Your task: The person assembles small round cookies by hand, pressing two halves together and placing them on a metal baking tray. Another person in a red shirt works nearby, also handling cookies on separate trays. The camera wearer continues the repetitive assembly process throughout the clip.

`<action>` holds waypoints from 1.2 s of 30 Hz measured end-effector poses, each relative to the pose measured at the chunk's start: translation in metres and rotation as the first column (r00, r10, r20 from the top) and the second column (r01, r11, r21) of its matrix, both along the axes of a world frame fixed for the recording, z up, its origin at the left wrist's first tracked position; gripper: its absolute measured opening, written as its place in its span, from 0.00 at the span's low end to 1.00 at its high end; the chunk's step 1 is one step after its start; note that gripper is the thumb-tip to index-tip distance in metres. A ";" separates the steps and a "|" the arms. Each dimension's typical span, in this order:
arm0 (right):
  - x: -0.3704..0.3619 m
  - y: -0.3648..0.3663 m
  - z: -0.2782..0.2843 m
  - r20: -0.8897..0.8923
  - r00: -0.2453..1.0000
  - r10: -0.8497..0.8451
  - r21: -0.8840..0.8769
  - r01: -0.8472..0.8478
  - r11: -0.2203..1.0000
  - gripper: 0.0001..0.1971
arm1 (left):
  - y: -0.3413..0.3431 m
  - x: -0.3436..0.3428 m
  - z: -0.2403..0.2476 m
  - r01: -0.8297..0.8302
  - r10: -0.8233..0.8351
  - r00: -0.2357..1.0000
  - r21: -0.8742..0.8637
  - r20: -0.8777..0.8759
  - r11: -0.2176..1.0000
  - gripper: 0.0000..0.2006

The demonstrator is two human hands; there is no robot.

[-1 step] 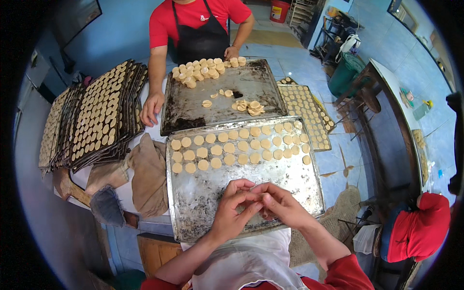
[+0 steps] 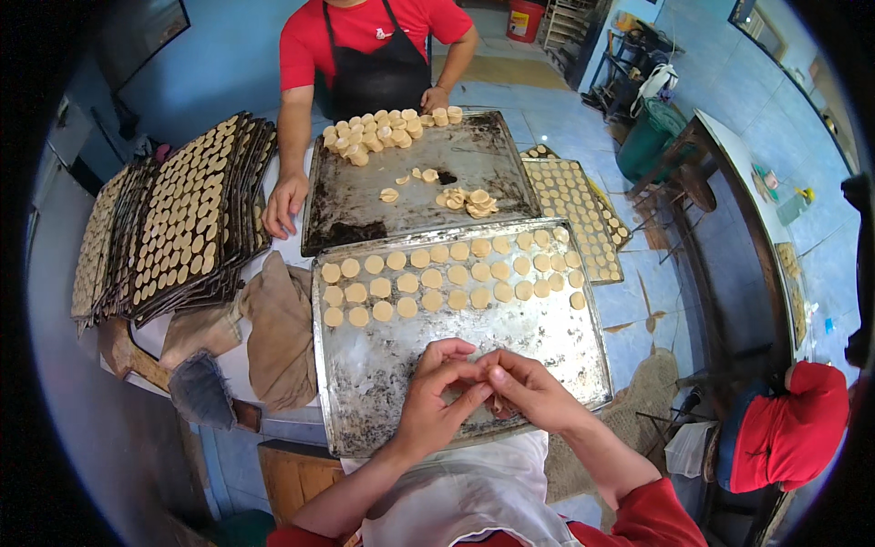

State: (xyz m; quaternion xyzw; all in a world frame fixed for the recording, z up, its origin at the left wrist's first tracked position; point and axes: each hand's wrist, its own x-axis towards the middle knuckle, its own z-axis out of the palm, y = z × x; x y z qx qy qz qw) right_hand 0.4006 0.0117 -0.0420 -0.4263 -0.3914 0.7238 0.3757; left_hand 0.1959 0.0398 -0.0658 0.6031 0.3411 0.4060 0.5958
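Over the near edge of a metal baking tray [image 2: 365, 383], my two hands meet with their fingertips together. My left hand [image 2: 442, 397] is curled, its thumb and fingers bent toward the right hand. My right hand [image 2: 529, 387] pinches at the left fingertips, thumb against fingers. Whatever lies between the fingers is hidden or too small to name. On the tray's far half, thin round dough discs [image 2: 432, 300] lie in three rows. The lower part of the tray shows bare, worn metal.
A second tray [image 2: 365, 196] beyond holds stacked dough rounds [image 2: 383, 132] and loose dough pieces [image 2: 469, 201]. Stacked trays of discs [image 2: 182, 205] stand left, beside a brown cloth [image 2: 278, 337]. A co-worker's hand [image 2: 287, 202] rests by the far tray. More filled trays [image 2: 574, 210] lie right.
My right thumb and fingers have shifted slightly against the left fingertips. The trays and dough discs look the same.
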 end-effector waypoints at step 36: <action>0.046 0.525 -0.082 0.748 -0.025 -0.663 0.617 -0.344 0.708 0.23 | 0.021 -0.083 -0.019 -0.232 0.281 0.956 -0.366 0.087 0.901 0.06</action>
